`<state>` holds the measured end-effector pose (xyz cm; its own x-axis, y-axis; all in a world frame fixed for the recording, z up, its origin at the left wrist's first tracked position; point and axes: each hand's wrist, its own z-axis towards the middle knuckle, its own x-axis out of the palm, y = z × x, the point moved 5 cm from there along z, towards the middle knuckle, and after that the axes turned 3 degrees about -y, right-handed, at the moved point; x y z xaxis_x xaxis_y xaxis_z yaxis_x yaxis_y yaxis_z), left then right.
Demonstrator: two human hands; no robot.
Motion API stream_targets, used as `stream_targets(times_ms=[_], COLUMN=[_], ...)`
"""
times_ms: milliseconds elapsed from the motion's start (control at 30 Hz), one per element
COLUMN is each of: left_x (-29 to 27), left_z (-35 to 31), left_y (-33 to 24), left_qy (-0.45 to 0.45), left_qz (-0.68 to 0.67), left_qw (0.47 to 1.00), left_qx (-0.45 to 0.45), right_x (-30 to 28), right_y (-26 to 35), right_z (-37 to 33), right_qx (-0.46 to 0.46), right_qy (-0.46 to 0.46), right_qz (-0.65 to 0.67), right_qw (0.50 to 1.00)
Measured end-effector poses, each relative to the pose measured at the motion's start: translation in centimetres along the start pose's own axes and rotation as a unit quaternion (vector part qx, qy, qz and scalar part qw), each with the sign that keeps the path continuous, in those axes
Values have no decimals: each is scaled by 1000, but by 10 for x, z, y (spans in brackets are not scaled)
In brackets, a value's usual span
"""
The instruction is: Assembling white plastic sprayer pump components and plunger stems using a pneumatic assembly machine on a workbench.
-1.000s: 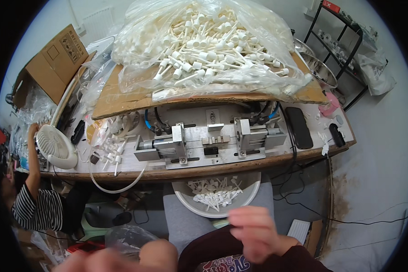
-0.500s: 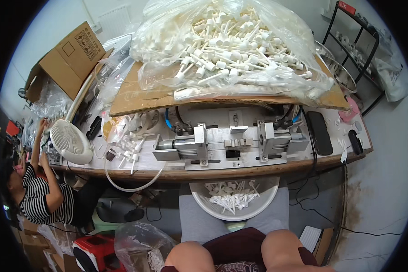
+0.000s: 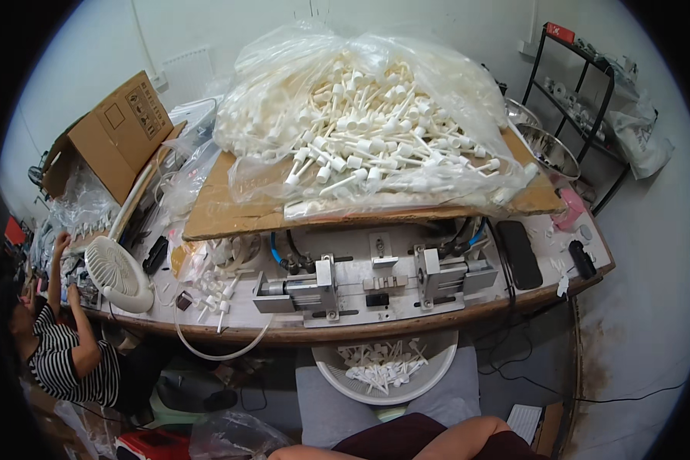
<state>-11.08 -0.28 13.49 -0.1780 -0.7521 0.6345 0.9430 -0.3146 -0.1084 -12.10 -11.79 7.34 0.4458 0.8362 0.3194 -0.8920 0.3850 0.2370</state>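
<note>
Neither of my hands shows; only parts of my left arm (image 3: 310, 454) and right forearm (image 3: 468, 438) appear at the lower edge, close to my body. On my lap rests a light plastic basin (image 3: 330, 382) with white stemmed plastic pieces (image 3: 383, 374) in it. Ahead on the bench stands a metal fixture with a left clamp block (image 3: 303, 295) and a right clamp block (image 3: 445, 277). A small ribbed metal block (image 3: 386, 283) sits between them. Above, a clear plastic bag (image 3: 264, 77) spills many white capped stems (image 3: 383, 142) over a cardboard sheet (image 3: 230, 211).
Left on the bench are a white fan (image 3: 117, 276), a black object (image 3: 156, 254) and loose white pieces (image 3: 221, 297). Right are a black phone-like slab (image 3: 520, 257) and a metal bowl (image 3: 548, 152). A co-worker in a striped shirt (image 3: 77, 364) sits at far left.
The view has tilted upward, so the bench and basin sit lower in the picture. My arms have dropped toward the lower edge, and my right forearm now lies across my body.
</note>
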Motion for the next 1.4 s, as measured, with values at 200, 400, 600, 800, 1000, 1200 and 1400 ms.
stream_targets(times_ms=[200, 400, 600, 800, 1000, 1200, 1400], left_x=[-14, -50, -51, -52, -56, 1, -7], left_z=[-12, -52, -56, -46, -9, 15, 16], left_y=[12, -4, 12, 18, 31, 45, 53], left_qy=[41, 38, 49, 85, 276, 265, 323], left_qz=[102, -88, 43, 79, 99, -235, -345], left_qw=[990, 995, 997, 993, 936, 887, 837], left_qx=[-84, -22, -51, -36, -195, -298, -277], right_x=[-22, -34, -18, -16, -18, -18, -26], right_y=[13, 21, 15, 12, 2, -16, -20], right_z=[12, 26, 7, -4, -25, -35, -53], right_qx=[-28, -53, -38, -31, -1, 103, 198], right_qy=[-26, -52, -41, -33, -13, 53, 228], right_qz=[-22, -27, -43, -65, -85, -139, -34], right_qw=[999, 997, 997, 997, 996, 983, 953])
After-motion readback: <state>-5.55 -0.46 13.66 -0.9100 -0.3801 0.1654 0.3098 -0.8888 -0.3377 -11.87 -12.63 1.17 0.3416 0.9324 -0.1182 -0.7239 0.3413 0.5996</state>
